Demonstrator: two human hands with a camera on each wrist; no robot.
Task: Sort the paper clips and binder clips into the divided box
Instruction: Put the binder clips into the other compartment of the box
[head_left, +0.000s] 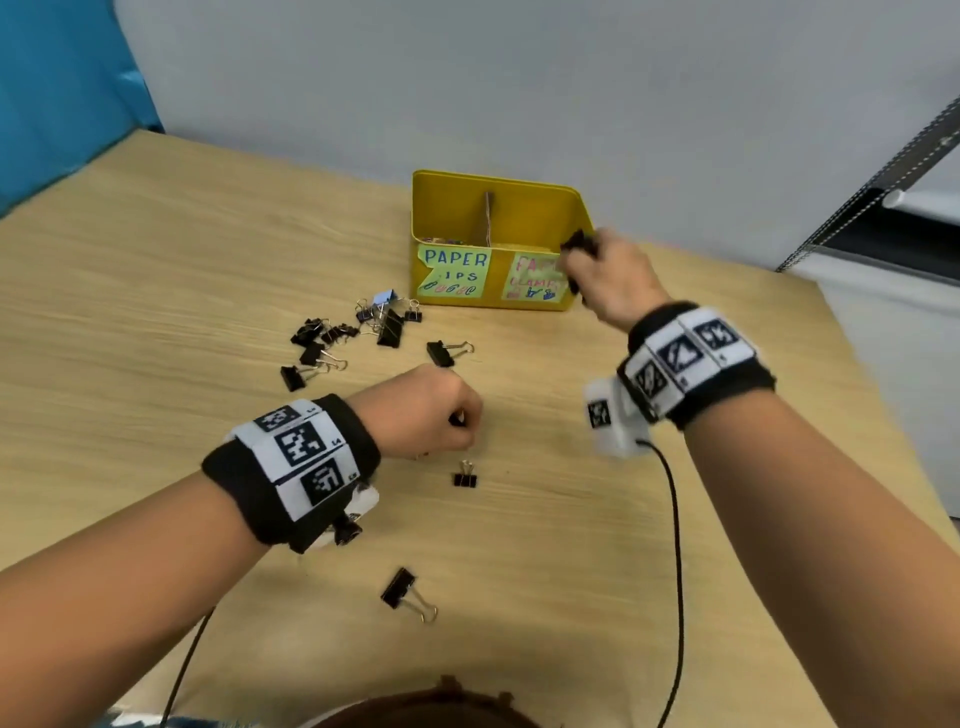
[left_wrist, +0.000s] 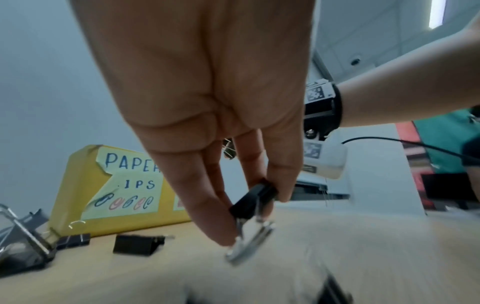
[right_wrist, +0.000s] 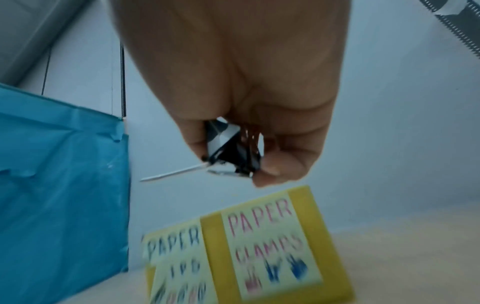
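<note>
A yellow divided box (head_left: 519, 208) stands at the back of the table, labelled for paper clips on its left half and paper clamps on its right (right_wrist: 270, 246). My right hand (head_left: 597, 265) hovers at the box's right front corner and grips several black binder clips (right_wrist: 233, 150). My left hand (head_left: 441, 410) is low over the table's middle and pinches a small black binder clip (left_wrist: 253, 198) by its body. Coloured paper clips (head_left: 447, 240) lie in the left compartment. A heap of black binder clips (head_left: 353, 332) lies left of the box.
Loose binder clips lie near my left hand: one (head_left: 465, 475) just in front of it, one (head_left: 408, 595) closer to me, one (head_left: 447, 352) behind it. A black cable (head_left: 675, 545) runs from my right wrist over the table. A grey wall rises behind the box.
</note>
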